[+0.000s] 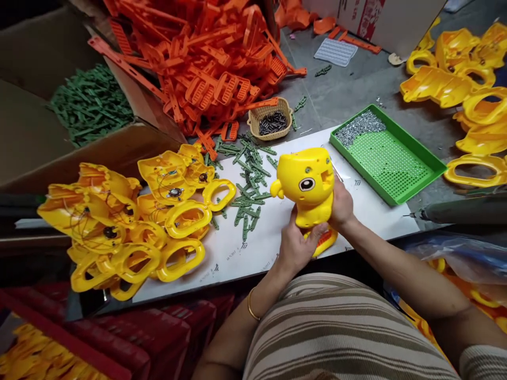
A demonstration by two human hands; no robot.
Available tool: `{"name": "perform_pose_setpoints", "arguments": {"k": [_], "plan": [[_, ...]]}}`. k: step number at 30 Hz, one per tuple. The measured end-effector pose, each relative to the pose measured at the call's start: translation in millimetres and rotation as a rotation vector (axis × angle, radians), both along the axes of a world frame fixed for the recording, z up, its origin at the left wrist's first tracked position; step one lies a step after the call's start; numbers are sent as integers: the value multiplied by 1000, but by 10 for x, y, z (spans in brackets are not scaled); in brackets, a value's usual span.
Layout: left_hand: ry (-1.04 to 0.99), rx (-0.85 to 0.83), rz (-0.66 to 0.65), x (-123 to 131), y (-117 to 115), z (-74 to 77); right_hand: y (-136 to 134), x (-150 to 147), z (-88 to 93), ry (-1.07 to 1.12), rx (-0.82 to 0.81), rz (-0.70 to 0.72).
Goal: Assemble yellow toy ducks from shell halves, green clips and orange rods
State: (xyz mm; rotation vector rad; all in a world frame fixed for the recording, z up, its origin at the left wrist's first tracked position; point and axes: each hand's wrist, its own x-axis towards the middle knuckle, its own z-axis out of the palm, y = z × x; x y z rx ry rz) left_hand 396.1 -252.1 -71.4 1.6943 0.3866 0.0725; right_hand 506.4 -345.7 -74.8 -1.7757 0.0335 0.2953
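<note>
Between both hands I hold a yellow plastic toy body (312, 208) with a cartoon eye, over the near edge of the white board. My left hand (299, 244) is closed around its lower part, near an orange ribbed strip (322, 241). My right hand (341, 203) grips its right side, and most of those fingers are hidden behind the toy. Left of the toy, green plastic pieces (247, 179) lie scattered on the board (222, 253). Open yellow shell halves (119, 227) with wires and round metal parts are heaped at the board's left end.
A green tray (396, 196) of small screws (362, 127) sits on the right. A tan basket (270, 134) holds dark small parts. Behind lies an orange parts pile (206, 68); a carton (146, 132) with green pieces stands left. A screwdriver-like tool (447, 211) and more yellow shells (455, 68) are right.
</note>
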Motion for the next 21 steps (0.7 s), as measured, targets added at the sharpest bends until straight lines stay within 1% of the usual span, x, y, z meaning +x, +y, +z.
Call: {"name": "perform_pose_setpoints", "arguments": {"k": [1,3,5,7,9,11,13,15,17,18,20,21], "plan": [[2,-44,31,17,-18,-23,8,34,33,4,39,15],[5,-159,143,94,7,-53,-3,32,87,-26,86,155],[13,-267,263,218,85,-50,-45,-36,96,-55,12,299],[8,-314,346,359,166,-27,-92,-108,52,-70,-116,361],[-15,-274,334,482,202,-16,-122,-117,-21,-92,-180,322],[-19,-161,249,576,181,-44,-124,-28,-90,-139,-169,228],[-16,-11,166,674,131,-118,-103,148,-134,-173,-150,135],[-52,91,167,822,101,-204,-62,362,-147,-193,-120,64],[-104,117,179,1048,134,-249,-9,552,-137,-200,-71,20],[-123,112,170,1192,180,-244,16,618,-129,-196,-37,8],[-140,93,136,1542,318,-182,54,665,-116,-171,34,-4],[-146,84,114,1744,400,-133,65,642,-116,-150,78,0]]}}
